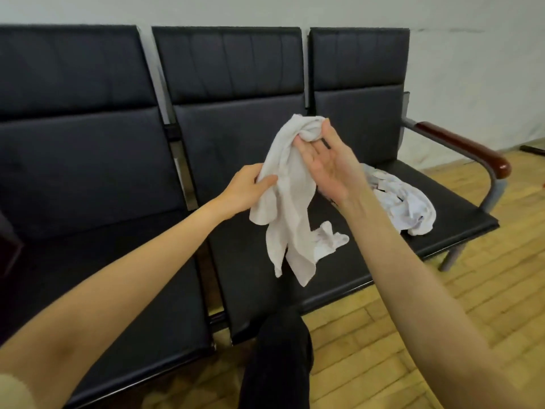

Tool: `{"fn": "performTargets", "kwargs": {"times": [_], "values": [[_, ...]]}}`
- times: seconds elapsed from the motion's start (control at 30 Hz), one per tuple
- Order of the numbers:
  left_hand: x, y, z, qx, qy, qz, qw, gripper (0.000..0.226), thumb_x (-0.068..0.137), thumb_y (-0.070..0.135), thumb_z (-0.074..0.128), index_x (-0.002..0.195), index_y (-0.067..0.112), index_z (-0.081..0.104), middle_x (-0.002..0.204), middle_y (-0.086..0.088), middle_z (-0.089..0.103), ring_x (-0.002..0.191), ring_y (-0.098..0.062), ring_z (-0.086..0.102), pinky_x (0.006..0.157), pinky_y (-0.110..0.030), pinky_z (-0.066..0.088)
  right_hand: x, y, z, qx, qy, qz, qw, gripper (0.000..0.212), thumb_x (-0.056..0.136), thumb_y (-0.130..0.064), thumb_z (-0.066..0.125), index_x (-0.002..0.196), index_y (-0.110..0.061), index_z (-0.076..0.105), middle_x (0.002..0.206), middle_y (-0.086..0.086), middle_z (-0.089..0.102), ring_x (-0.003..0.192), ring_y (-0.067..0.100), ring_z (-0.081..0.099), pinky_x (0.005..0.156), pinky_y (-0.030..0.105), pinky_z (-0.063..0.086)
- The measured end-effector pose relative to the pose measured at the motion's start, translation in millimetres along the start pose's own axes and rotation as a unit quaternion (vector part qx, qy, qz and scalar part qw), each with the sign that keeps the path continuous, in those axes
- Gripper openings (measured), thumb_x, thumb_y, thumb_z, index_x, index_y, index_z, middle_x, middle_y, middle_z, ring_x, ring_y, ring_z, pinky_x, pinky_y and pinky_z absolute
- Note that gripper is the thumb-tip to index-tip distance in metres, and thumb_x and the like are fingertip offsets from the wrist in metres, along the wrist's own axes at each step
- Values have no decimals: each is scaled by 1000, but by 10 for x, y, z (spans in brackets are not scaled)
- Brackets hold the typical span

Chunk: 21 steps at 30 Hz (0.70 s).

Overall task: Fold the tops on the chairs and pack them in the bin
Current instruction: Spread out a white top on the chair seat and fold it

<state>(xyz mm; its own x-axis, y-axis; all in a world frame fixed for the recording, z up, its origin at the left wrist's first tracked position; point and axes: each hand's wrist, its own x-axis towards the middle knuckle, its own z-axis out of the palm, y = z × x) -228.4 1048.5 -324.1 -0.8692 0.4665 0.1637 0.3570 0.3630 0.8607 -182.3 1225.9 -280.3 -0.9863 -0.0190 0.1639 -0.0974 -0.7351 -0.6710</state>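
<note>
Three dark padded chairs (236,160) stand joined in a row against a pale wall (472,54), on a floor of light wooden blocks (413,335). From the head camera, both bare arms reach out over the middle seat. The left hand (244,190) pinches the side of a white top (289,202) between thumb and fingers, so it is closed on the cloth. The right hand (327,160) is raised with its palm turned toward the camera, and its fingertips (324,125) grip the bunched upper end of the same top. The garment hangs crumpled between the two hands, above the middle seat, and its lower ends dangle toward the front edge of that seat without clearly touching it. A second white top (404,208) lies in a loose heap on the right-hand seat, near its front edge, partly hidden behind the right wrist. That end chair carries a reddish-brown wooden armrest (463,146) on a grey metal frame. A dark trouser leg (277,358) shows at the bottom of the view.
</note>
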Motion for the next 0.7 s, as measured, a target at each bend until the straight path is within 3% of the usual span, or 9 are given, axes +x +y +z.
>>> {"fn": "performTargets", "kwargs": {"times": [0.1,0.2,0.3,0.37,0.5,0.6,0.7], "values": [[-327,-160,-355,-37,26,-71,996,25,100,24,50,111,6,62,111,-10,65,102,-19,63,87,-33,50,-111,284,116,-137,35,3,990,21,101,-25,48,115,-12,57,121,7,65,119,21,59,106,35,44],[-662,-312,-716,-72,65,-121,988,30,96,28,56,111,2,62,112,-17,63,105,-33,62,84,-40,50,-222,560,146,-361,90,-36,928,12,99,-28,52,102,-18,58,113,6,63,112,19,59,98,34,44],[-987,-378,-1021,-98,85,-147,981,27,96,26,57,110,4,63,111,-15,64,103,-31,63,87,-45,52,-290,832,168,-451,74,-22,889,14,96,-30,56,92,-17,56,104,13,62,98,23,60,86,44,48],[-1169,-391,-1212,-91,100,-146,980,26,96,25,55,109,4,63,110,-13,64,97,-26,64,82,-39,52,-296,1009,285,-458,64,-6,886,15,96,-31,56,95,-16,57,108,14,63,102,28,62,89,50,51],[-1519,-529,-1605,-70,143,-170,973,22,97,24,52,104,7,64,103,-6,64,91,-19,63,76,-33,50,-182,1442,642,-415,68,22,907,16,96,-24,57,105,-12,61,115,13,62,108,29,61,92,48,54],[-1843,-782,-1845,-51,165,-212,962,21,97,25,53,100,7,64,99,-4,64,85,-16,61,73,-31,49,-128,1851,940,-319,70,100,940,19,95,-16,58,112,-7,61,118,13,62,109,27,61,91,40,54],[-2220,-1200,-2076,-44,196,-263,944,24,95,23,53,97,1,62,93,-8,61,81,-17,58,73,-34,47,-124,2300,1187,-269,38,189,944,29,94,-8,59,122,-3,59,117,13,65,106,25,65,88,36,55]]}}
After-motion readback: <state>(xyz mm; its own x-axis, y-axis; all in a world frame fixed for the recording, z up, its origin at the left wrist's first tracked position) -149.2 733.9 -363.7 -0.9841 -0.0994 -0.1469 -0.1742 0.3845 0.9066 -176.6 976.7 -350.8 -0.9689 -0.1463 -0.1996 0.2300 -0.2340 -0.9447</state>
